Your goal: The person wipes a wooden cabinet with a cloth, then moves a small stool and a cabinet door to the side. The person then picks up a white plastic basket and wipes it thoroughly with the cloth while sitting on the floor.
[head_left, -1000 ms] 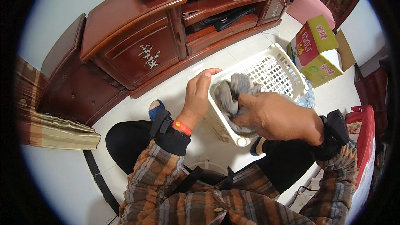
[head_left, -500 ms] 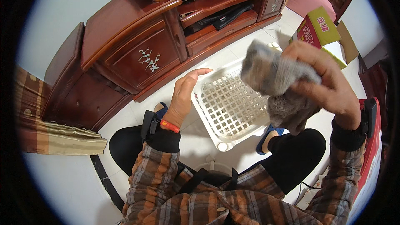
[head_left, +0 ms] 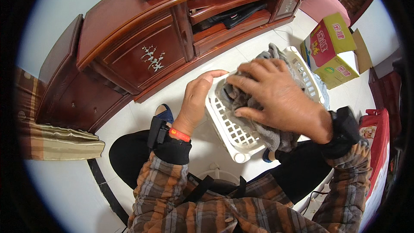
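A white plastic basket (head_left: 241, 157) with slotted walls and a grid bottom is held over the floor between my knees. My left hand (head_left: 196, 103) grips its far left rim, thumb along the top edge. Inside lies a bundle of soft grey cloth (head_left: 269, 134), part of it draped over the near right side. On top of this bundle, my right hand (head_left: 274, 90) lies with fingers spread and pressing down. The hand hides much of the cloth and the basket's middle.
A dark red wooden cabinet (head_left: 138, 60) curves across the far side. At the far right stands an open green and red cardboard box (head_left: 330, 47) near a pink covered object (head_left: 323, 2). A pale blue cloth (head_left: 320, 91) shows just beyond the basket. A red box (head_left: 374, 146) is beside my right arm.
My right hand has brought the grey cloth from above the basket's right side down into it, and its fingers have spread. The left hand still holds the rim; the basket has shifted slightly right.
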Available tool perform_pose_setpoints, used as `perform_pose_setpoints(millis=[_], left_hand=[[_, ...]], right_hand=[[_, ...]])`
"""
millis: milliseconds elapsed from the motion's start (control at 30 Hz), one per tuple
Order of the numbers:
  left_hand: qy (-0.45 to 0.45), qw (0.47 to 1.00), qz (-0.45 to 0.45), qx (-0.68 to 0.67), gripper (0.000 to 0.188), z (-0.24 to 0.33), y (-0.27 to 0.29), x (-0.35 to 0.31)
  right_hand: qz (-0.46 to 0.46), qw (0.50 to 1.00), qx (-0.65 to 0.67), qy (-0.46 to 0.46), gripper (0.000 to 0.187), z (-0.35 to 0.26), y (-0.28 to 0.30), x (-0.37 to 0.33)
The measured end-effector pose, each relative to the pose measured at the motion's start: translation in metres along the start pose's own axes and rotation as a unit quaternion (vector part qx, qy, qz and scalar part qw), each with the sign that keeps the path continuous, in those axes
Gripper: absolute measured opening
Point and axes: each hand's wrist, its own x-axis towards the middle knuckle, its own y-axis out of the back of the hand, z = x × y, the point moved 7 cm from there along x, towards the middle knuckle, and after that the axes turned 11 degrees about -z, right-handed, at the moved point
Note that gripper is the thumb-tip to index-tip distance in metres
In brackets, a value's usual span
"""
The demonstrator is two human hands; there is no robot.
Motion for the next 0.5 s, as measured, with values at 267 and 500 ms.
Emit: perform_pose_setpoints(millis=[267, 500], left_hand=[[-0.010, 0.999, 0.016, 0.027, 0.053, -0.004, 0.000, -0.005], [0.005, 1.000, 0.019, -0.017, 0.052, -0.003, -0.005, -0.010]], right_hand=[[0.058, 0.990, 0.077, 0.103, 0.035, -0.043, -0.014, 0.005], [0.091, 0.985, -0.057, -0.135, 0.014, 0.044, 0.007, 0.008]])
